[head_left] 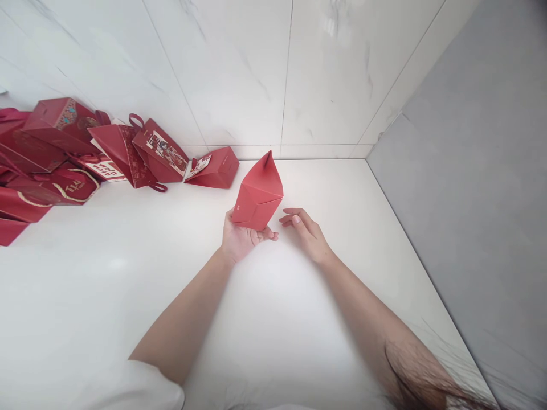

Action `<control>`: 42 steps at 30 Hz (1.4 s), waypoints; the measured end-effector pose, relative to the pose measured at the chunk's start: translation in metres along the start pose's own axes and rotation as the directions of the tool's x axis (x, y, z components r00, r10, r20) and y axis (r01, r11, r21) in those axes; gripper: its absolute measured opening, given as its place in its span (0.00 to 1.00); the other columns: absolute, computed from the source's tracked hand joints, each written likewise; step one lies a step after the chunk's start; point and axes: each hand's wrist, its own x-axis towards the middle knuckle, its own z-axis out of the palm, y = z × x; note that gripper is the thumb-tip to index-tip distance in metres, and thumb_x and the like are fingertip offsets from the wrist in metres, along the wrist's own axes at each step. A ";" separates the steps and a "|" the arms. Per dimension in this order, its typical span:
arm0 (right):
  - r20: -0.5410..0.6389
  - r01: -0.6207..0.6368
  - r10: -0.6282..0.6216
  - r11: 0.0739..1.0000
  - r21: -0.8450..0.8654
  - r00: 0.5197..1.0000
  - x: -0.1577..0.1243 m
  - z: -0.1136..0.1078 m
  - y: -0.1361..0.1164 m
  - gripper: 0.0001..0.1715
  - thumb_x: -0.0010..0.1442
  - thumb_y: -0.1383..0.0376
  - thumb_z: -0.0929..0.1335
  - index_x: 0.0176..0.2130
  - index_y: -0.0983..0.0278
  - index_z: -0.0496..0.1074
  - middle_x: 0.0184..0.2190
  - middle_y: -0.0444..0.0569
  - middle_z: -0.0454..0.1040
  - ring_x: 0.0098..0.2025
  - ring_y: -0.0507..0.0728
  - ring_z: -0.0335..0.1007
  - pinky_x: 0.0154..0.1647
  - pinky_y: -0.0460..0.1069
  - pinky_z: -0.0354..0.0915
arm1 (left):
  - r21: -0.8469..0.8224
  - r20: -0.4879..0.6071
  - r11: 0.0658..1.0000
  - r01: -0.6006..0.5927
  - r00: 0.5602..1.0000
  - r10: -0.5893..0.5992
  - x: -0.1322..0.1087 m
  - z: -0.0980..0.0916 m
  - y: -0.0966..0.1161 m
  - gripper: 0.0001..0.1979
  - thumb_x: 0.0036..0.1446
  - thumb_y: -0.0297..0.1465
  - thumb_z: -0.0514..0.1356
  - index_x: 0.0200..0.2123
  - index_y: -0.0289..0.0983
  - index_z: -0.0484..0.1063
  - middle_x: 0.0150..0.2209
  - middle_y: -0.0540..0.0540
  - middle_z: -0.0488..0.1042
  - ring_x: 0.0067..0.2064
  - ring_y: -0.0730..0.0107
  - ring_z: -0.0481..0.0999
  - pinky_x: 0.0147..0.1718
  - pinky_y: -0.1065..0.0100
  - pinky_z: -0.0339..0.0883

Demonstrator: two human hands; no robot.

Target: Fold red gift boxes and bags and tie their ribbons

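Note:
A red folded paper gift box rests in my left hand, its bottom flaps facing me and a pointed flap rising at its far end. The palm is turned up beneath it, with the fingers reaching under toward the right. Just to the right of the box, my right hand hovers apart from it, fingers loosely bent and holding nothing. Another red box with a printed white panel lies on its side by the wall, left of the held one.
Several dark red gift boxes with ribbon loops and rope handles crowd the left of the white tabletop. Marble-patterned tiles rise behind it. A grey panel borders the right side.

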 end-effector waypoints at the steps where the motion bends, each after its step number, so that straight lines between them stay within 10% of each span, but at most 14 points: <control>1: 0.001 0.003 -0.003 1.000 0.004 1.000 0.000 0.000 0.001 0.29 0.68 0.42 0.59 0.55 0.57 0.69 0.46 0.50 0.78 0.49 0.58 0.73 0.58 0.56 0.63 | -0.004 -0.011 1.000 0.003 1.000 -0.003 0.000 0.001 0.000 0.32 0.59 0.57 0.47 0.40 0.37 0.78 0.29 0.41 0.79 0.33 0.52 0.80 0.49 0.47 0.69; 13: -0.112 0.042 -0.033 0.996 0.078 0.993 0.001 0.003 0.007 0.31 0.67 0.42 0.60 0.58 0.57 0.66 0.57 0.50 0.74 0.56 0.61 0.72 0.61 0.57 0.64 | 0.142 -0.068 0.976 -0.164 0.982 0.175 0.005 0.005 -0.010 0.31 0.45 0.30 0.73 0.53 0.45 0.69 0.56 0.45 0.75 0.57 0.53 0.74 0.56 0.52 0.68; 22: -0.178 0.076 -0.034 0.969 0.234 0.983 0.002 0.004 0.004 0.46 0.65 0.46 0.66 0.71 0.54 0.42 0.68 0.53 0.61 0.63 0.60 0.67 0.61 0.56 0.67 | 0.203 -0.062 0.974 -0.100 0.991 0.115 0.005 0.006 -0.011 0.35 0.43 0.29 0.75 0.55 0.41 0.69 0.59 0.39 0.73 0.60 0.46 0.72 0.60 0.45 0.64; 29: -0.192 0.000 0.032 0.986 0.167 0.981 0.008 0.001 0.015 0.36 0.63 0.43 0.66 0.62 0.56 0.61 0.59 0.50 0.73 0.57 0.62 0.72 0.57 0.57 0.70 | 0.180 -0.038 0.980 -0.088 0.995 0.096 0.007 0.001 -0.012 0.35 0.47 0.29 0.73 0.57 0.46 0.67 0.56 0.44 0.74 0.59 0.50 0.73 0.61 0.45 0.63; 42: -0.187 0.011 0.017 0.989 0.147 0.982 0.010 0.001 0.019 0.32 0.63 0.44 0.67 0.60 0.55 0.63 0.57 0.48 0.75 0.55 0.62 0.74 0.59 0.59 0.70 | 0.133 -0.022 0.988 -0.078 0.996 0.082 0.009 -0.003 -0.013 0.28 0.52 0.28 0.70 0.55 0.45 0.68 0.54 0.46 0.76 0.55 0.58 0.76 0.61 0.49 0.65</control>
